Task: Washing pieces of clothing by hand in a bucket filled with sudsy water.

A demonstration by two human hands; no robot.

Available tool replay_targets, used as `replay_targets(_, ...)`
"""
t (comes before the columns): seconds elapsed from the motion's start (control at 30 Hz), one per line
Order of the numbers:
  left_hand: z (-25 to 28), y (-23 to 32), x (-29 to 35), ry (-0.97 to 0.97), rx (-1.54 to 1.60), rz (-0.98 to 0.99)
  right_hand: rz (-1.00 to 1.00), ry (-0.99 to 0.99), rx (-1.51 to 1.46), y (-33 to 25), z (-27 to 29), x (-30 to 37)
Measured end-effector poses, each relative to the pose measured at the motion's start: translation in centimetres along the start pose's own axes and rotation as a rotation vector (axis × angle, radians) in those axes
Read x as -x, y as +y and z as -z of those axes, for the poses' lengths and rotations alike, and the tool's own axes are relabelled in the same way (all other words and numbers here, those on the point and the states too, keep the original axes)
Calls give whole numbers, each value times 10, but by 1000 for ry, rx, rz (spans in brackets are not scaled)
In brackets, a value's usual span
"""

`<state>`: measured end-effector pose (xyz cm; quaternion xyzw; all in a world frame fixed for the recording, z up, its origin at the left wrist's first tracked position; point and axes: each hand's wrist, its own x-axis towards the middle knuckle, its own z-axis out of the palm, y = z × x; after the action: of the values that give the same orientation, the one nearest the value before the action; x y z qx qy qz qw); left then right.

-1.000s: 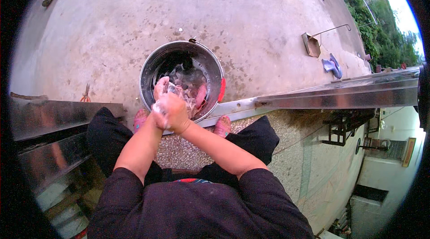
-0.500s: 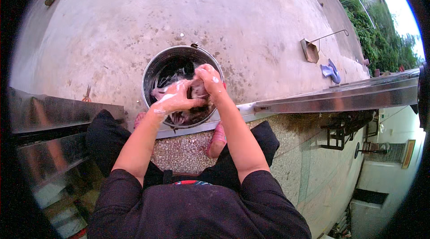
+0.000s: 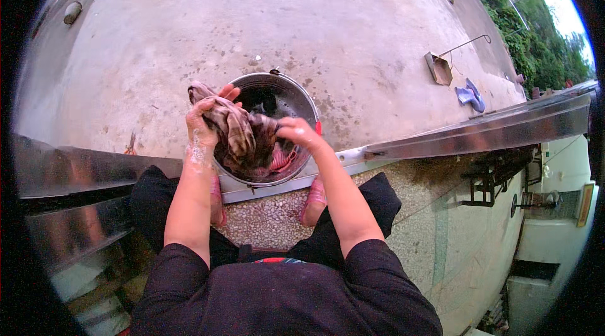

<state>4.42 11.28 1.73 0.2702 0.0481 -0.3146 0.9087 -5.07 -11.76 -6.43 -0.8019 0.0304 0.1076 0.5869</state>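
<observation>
A metal bucket [image 3: 313,99] stands in front of me at the door sill, with dark water inside. Over its left side, my left hand [image 3: 200,125] grips a bunched, wet brownish-pink patterned cloth [image 3: 234,127], and suds cling to my wrist. Part of the cloth hangs down into the bucket. My right hand [image 3: 299,132] is over the bucket's right side, its slightly blurred fingers closed at the cloth's other end. A pink striped piece of cloth [image 3: 282,158] shows lower in the bucket.
A metal sill [image 3: 343,158] runs between the concrete yard and the speckled floor. My pink slippers [image 3: 313,200] flank the bucket. Off to the right lie a long-handled dustpan [image 3: 440,70] and a blue-grey shoe-like item [image 3: 470,96]. Door panels [image 3: 454,134] stand at both sides.
Both hands were together inside the bucket, working the soapy cloth. Now they are apart: my left hand has moved left and lifted the cloth over the rim, and my right hand has lowered slightly.
</observation>
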Motion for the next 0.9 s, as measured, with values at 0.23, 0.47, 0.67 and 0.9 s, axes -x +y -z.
replay_targets(0.23, 48, -48, -16, 237, -362, -70, -18, 457, -1361, -47, 29, 0)
replay_targets(0.47, 40, -33, -24, 325, -201, -239, -110, -215, 543, -67, -29, 8)
replay_targets(0.67, 66, -91, -12, 161, 136, 330, -18, 327, -1093, -29, -1, -13)
replay_targets(0.9, 160, -116, -13, 100, -122, -39, 468, 402, 311, -71, -126, 4)
